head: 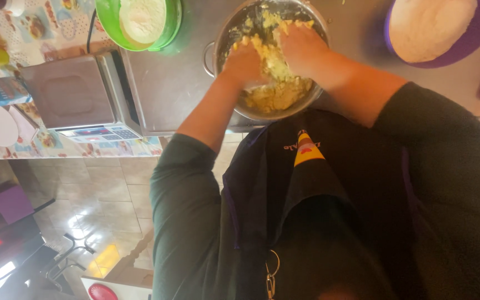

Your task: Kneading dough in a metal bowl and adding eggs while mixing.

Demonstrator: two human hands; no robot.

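Watching remotely: both hands are deep in the crumbly yellow dough (276, 83) inside the steel bowl (218, 41) on the table (168, 83). The left hand (243, 64) has its grip bunched into the dough. I can't tell about the right hand (301, 47) since its fingers are buried. I'd guess hard kneading could fling crumbs over the rim or skid the bowl toward the scale (79, 97).

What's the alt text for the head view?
Both bare hands, left hand and right hand, press into crumbly yellow dough in a metal bowl. Nearby: green bowl of flour, kitchen scale, purple bowl holding pale dough.
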